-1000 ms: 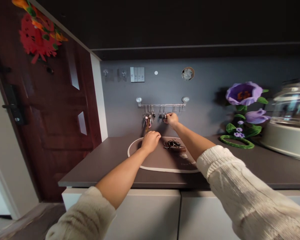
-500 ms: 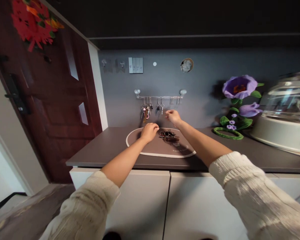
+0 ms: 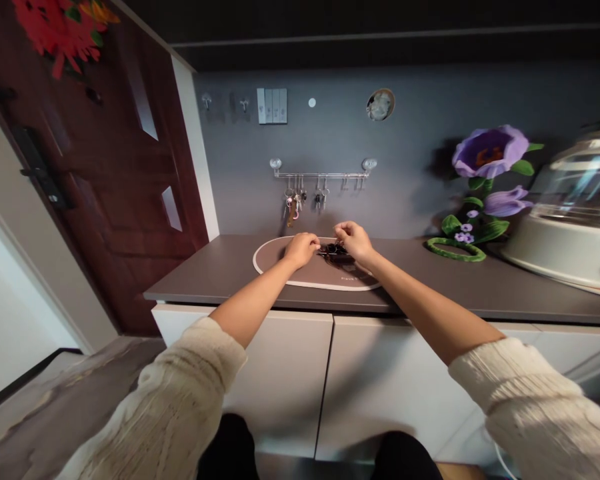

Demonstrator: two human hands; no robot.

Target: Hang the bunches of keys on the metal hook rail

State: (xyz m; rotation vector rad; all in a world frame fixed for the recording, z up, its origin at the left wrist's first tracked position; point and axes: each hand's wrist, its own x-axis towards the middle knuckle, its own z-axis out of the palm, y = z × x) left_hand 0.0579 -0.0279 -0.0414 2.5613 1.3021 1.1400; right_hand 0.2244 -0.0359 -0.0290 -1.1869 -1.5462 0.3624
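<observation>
A pile of dark keys and key rings (image 3: 335, 251) lies on an oval brown mat (image 3: 300, 277) with a pale rim. At the pile's left edge is my left hand (image 3: 301, 250), its fingers bent and pressed together; what they grip is hidden. My right hand (image 3: 356, 243) is over the pile's right side, fingers curved with a small gap, and I see nothing between them. Behind them, a clear hook rail (image 3: 323, 175) on the wall carries a bunch of keys (image 3: 294, 203) at its left and smaller keys (image 3: 321, 198) near the middle.
Purple fabric flowers (image 3: 490, 157) with a green ring base stand to the right, beside a cream appliance with a clear dome (image 3: 570, 233). A dark red door (image 3: 130, 167) is on the left. White cabinet doors (image 3: 270, 373) are below the counter (image 3: 205, 270).
My right hand has come down from near the rail to the key pile. My left hand has edged in to the pile's left side. The view has tilted downward.
</observation>
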